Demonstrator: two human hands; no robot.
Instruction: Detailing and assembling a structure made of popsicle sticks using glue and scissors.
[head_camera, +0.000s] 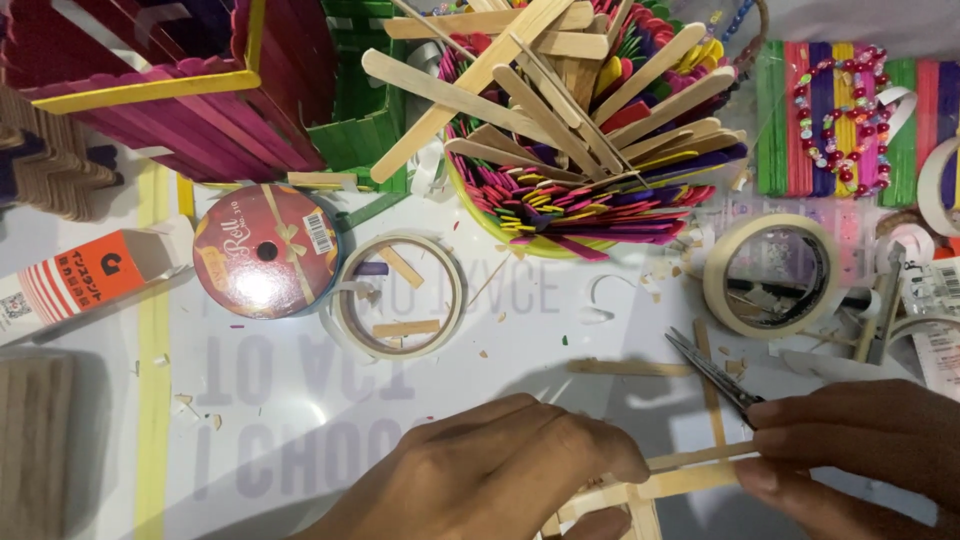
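1. pale wood: a small frame of craft sticks (660, 480) lies at the near edge of the white counter (520, 350), right of centre, between the two hands and partly hidden under them.
2. left hand (500, 475): lies knuckles up over the left part of the stick frame, fingers curled down and pressing on it.
3. right hand (860, 445): closed on a pair of scissors (715, 375), whose dark blades stand a little apart and point up and to the left, just above the frame's upper stick; its fingertips also touch the right end of the sticks.
4. centre of the counter: a thin tape ring (398, 295) with two short stick pieces inside it; just left of it, touching, a red ribbon spool (265, 265).
5. far edge, centre: a yellow bowl (560, 160) heaped with plain and coloured sticks.
6. right side: a masking tape roll (772, 275); behind it, at the far right corner, a panel of coloured sticks (850, 120) with a bead string on it.
7. far left corner: a box built of magenta sticks (170, 90); at the left edge, a white and orange carton (80, 280).
8. wood offcuts are scattered on the counter around the tape rolls.
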